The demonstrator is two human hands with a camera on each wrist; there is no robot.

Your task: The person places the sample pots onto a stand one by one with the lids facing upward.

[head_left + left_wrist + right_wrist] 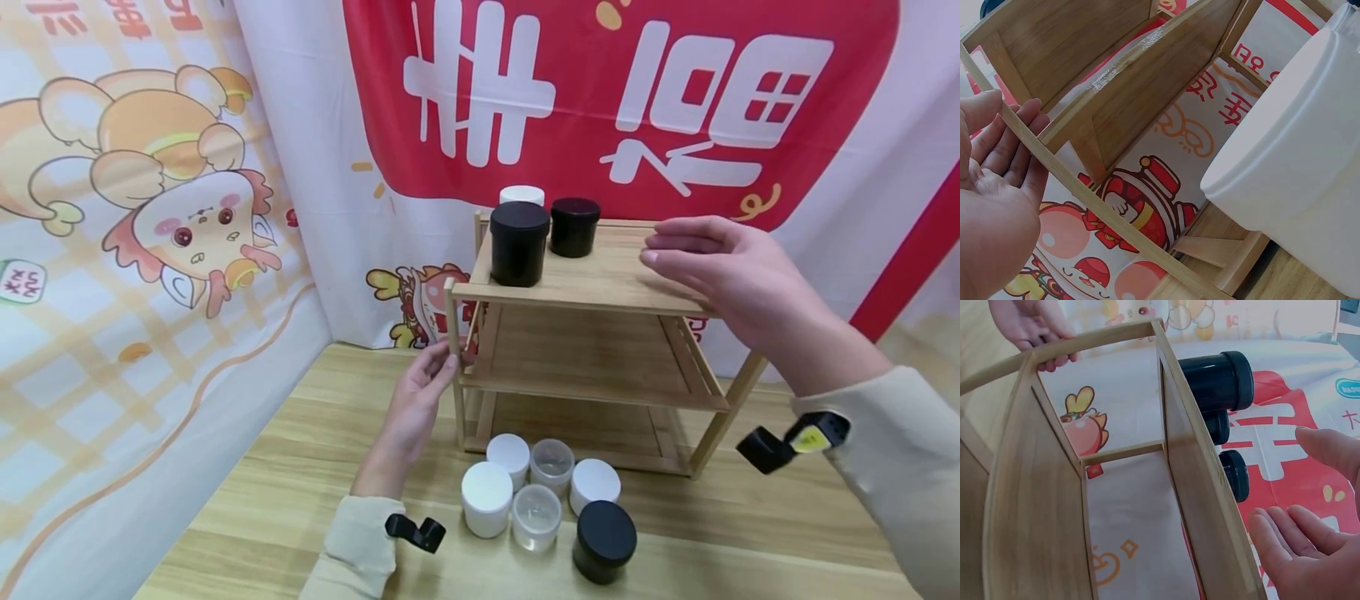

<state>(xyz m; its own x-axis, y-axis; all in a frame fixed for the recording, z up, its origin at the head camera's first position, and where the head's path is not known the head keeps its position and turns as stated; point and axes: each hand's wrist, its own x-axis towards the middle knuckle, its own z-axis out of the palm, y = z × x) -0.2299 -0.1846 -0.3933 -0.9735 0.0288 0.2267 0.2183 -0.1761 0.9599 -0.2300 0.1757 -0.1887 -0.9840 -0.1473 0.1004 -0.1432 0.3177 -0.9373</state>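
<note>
Left hand [422, 393]: grips near-left post [452, 315] of wooden rack [585, 346], probably steadying it | Right hand [738, 271]: empty, fingers extended, by right of top shelf [618, 271] | Three jars [519, 246]: upright, same shelf's left | Six containers [487, 500]: bench [277, 475], rack's near side, clustered presumably for easy reach

Indoor corner, draped like a booth; exact rm. type couldn't be told. Head view: a red-&-white backdrop [577, 142] w/ lg. Chinese chars. hung behind, a cartoon-print cloth [172, 242] at L; a wood-grain worktop [277, 492] carried a 3-tier wooden rack [585, 350] & black, white & clear jars [486, 500].
</note>
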